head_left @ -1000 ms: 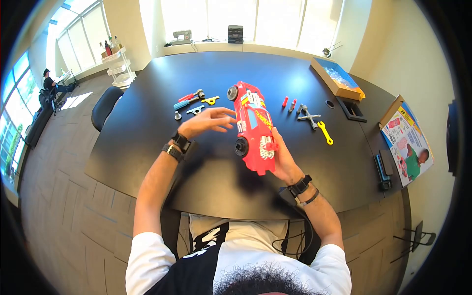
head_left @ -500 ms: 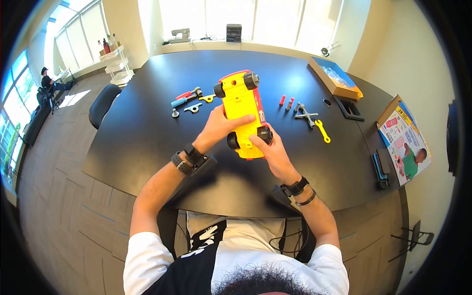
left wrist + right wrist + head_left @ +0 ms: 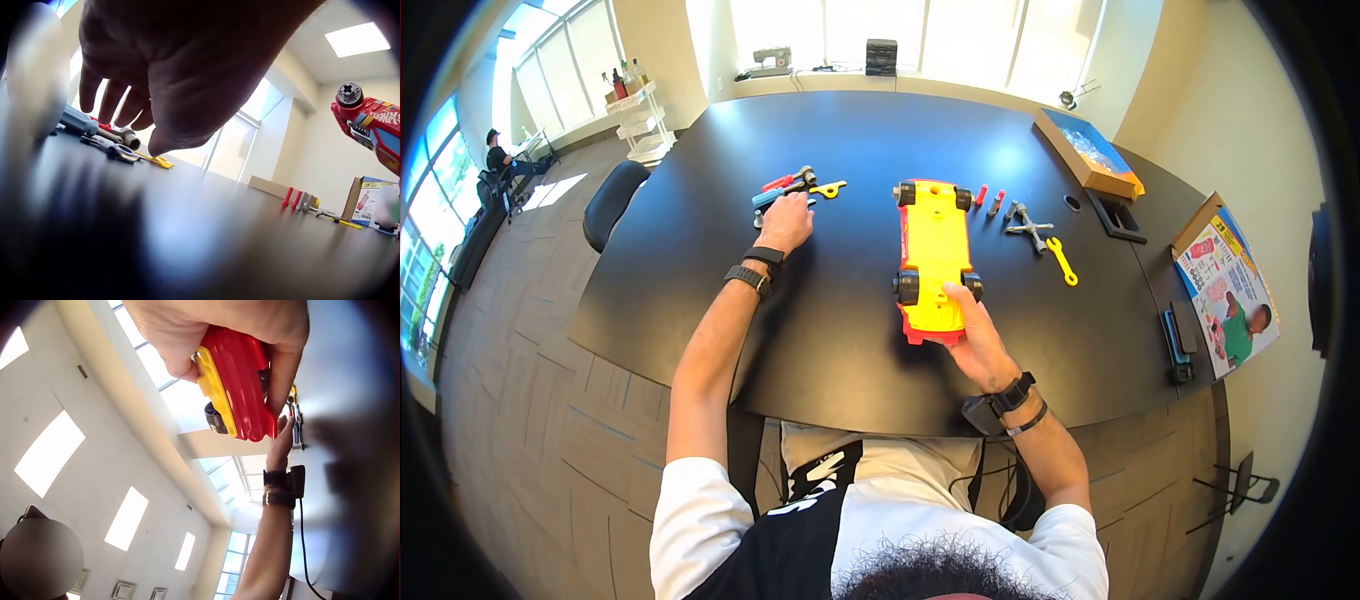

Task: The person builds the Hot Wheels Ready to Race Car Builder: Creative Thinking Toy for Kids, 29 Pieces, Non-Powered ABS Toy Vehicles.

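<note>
My right hand (image 3: 983,350) grips a red toy car (image 3: 240,387) by one end, its thumb on the yellow underside (image 3: 935,240) and the fingers round the red body. The car is held above the black table, its black wheels facing up. At the left, my left hand (image 3: 786,222) reaches over a small group of toy tools, hiding part of them. Its fingers hang loosely extended in the left wrist view, close over a light-blue handle (image 3: 78,120) and a grey tool head (image 3: 130,140). A yellow piece (image 3: 828,190) and a red handle (image 3: 778,183) lie just beyond the hand.
Right of the car lie red-and-grey pieces (image 3: 997,202), a grey cross wrench (image 3: 1029,230) and a yellow wrench (image 3: 1061,262). An open cardboard box (image 3: 1090,155) sits at the far right, and a printed box panel (image 3: 1225,285) stands at the right edge.
My left hand came onto the car, then let go and moved left to the tools. The right hand has turned the car from its red top to its yellow underside.
</note>
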`<state>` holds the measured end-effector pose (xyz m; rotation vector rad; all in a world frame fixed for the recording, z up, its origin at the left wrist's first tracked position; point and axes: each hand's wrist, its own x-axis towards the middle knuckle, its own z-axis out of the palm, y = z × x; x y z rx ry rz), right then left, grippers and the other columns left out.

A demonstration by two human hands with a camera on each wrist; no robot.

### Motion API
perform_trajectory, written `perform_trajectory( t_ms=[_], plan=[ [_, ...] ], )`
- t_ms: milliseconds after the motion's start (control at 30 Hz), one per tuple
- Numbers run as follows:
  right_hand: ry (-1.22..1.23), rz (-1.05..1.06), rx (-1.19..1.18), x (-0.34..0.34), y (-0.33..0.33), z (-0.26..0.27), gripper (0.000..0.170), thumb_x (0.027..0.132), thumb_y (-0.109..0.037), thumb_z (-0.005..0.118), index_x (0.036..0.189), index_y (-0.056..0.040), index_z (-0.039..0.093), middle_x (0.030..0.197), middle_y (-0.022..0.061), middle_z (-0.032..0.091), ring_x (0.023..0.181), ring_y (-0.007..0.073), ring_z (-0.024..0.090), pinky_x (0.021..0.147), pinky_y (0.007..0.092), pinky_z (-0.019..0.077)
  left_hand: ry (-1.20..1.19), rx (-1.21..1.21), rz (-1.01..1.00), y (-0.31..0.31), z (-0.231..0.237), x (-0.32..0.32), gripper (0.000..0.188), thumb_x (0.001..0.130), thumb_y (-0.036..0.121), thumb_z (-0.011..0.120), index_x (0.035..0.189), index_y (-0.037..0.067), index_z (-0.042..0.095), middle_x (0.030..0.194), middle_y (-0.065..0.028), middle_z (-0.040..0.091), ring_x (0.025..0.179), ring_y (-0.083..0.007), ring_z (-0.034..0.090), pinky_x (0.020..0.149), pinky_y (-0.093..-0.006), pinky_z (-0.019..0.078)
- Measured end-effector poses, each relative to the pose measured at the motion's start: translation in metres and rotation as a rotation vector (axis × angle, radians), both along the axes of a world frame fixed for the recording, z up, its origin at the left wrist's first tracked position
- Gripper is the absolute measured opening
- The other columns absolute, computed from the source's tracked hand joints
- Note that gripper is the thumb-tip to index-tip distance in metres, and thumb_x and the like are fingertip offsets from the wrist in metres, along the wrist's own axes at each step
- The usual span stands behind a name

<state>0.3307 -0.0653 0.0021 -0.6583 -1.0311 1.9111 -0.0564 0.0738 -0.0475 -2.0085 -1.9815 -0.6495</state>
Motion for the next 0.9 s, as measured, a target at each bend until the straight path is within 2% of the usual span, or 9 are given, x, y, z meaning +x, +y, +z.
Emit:
perform_trajectory(
  t_ms=[67, 133, 333, 533, 633, 667, 733, 867, 900],
  plan=[
    [-0.017, 0.028, 0.021, 0.0, -0.001, 0.001, 0.05, 0.11, -0.035, 0.066, 0.147, -0.0029, 0.059, 0.132, 0.0114, 0.075, 0.117, 0.0208, 0.075, 0.102, 0.0408, 0.0614, 0.023, 0.007, 0.008, 0.012, -0.02, -0.014, 0.026, 0.103, 0.022, 0.068, 0.11, -0.003, 0.072, 0.112, -0.0202, 0.076, 0.111, -0.0402, 0.073, 0.097, -0.0551, 0.0579],
    [-0.013, 0.027, 0.018, -0.002, -0.003, 0.004, 0.049, 0.109, -0.034, 0.066, 0.147, -0.0028, 0.059, 0.132, 0.0115, 0.074, 0.117, 0.0209, 0.075, 0.102, 0.0408, 0.0615, 0.074, -0.138, 0.018, 0.011, -0.019, -0.015, 0.022, 0.102, 0.021, 0.069, 0.108, 0.0, 0.073, 0.109, -0.02, 0.077, 0.107, -0.0407, 0.074, 0.093, -0.0556, 0.0589],
    [-0.008, 0.027, 0.021, -0.001, 0.005, -0.008, 0.052, 0.109, -0.031, 0.067, 0.151, -0.0035, 0.055, 0.139, 0.0104, 0.072, 0.122, 0.0214, 0.073, 0.105, 0.0415, 0.0609, -0.043, -0.058, 0.02, -0.001, -0.008, -0.005, 0.018, 0.096, 0.021, 0.074, 0.104, 0.007, 0.083, 0.096, -0.0195, 0.08, 0.094, -0.0415, 0.077, 0.087, -0.0526, 0.0623],
    [-0.028, 0.05, 0.051, -0.002, 0.005, -0.011, 0.055, 0.108, -0.029, 0.069, 0.154, -0.0041, 0.053, 0.142, 0.0095, 0.071, 0.126, 0.0219, 0.072, 0.108, 0.0422, 0.0606, -0.043, -0.026, -0.053, -0.019, 0.016, 0.013, 0.022, 0.088, 0.022, 0.077, 0.1, 0.005, 0.085, 0.094, -0.0174, 0.081, 0.087, -0.0366, 0.078, 0.084, -0.0462, 0.0627],
    [-0.01, 0.043, 0.059, -0.005, 0.005, -0.011, 0.052, 0.108, -0.025, 0.071, 0.151, -0.0025, 0.055, 0.141, 0.0103, 0.071, 0.125, 0.022, 0.073, 0.107, 0.0422, 0.0614, -0.266, 0.22, -0.14, -0.032, 0.044, 0.033, 0.022, 0.087, 0.021, 0.083, 0.099, 0.003, 0.084, 0.091, -0.0141, 0.081, 0.083, -0.0287, 0.078, 0.081, -0.0374, 0.0627],
    [0.007, 0.033, 0.059, -0.005, 0.006, -0.013, 0.049, 0.107, -0.023, 0.073, 0.148, -0.001, 0.056, 0.139, 0.0111, 0.072, 0.124, 0.0219, 0.074, 0.106, 0.0421, 0.0622, -0.266, 0.221, -0.14, -0.039, 0.059, 0.042, 0.022, 0.087, 0.021, 0.083, 0.099, 0.003, 0.084, 0.091, -0.0141, 0.081, 0.083, -0.0287, 0.078, 0.081, -0.0374, 0.0627],
    [-0.004, 0.025, 0.062, -0.006, 0.008, -0.018, 0.049, 0.107, -0.021, 0.073, 0.149, -0.0011, 0.056, 0.14, 0.0111, 0.072, 0.124, 0.0219, 0.074, 0.106, 0.0424, 0.0623, -0.404, 0.446, -0.257, -0.051, 0.085, 0.056, 0.022, 0.087, 0.017, 0.086, 0.102, 0.002, 0.083, 0.096, -0.0138, 0.082, 0.082, -0.0276, 0.077, 0.081, -0.0377, 0.0629],
    [-0.015, 0.031, 0.067, -0.009, 0.009, -0.018, 0.051, 0.106, -0.017, 0.074, 0.15, -0.0015, 0.054, 0.14, 0.0113, 0.071, 0.124, 0.0218, 0.074, 0.106, 0.0429, 0.0624, -0.419, 0.549, -0.361, -0.083, 0.128, 0.093, 0.022, 0.085, 0.013, 0.088, 0.104, 0.003, 0.083, 0.102, -0.0123, 0.082, 0.087, -0.0266, 0.077, 0.082, -0.0386, 0.0627],
    [-0.016, 0.032, 0.064, -0.01, 0.008, -0.018, 0.051, 0.106, -0.017, 0.074, 0.15, -0.0015, 0.054, 0.14, 0.0113, 0.071, 0.124, 0.0218, 0.074, 0.106, 0.0429, 0.0624, -0.343, 0.567, -0.472, -0.088, 0.134, 0.099, 0.022, 0.086, 0.013, 0.088, 0.105, 0.005, 0.083, 0.102, -0.0113, 0.082, 0.091, -0.0262, 0.076, 0.083, -0.0385, 0.0622]
  ],
)
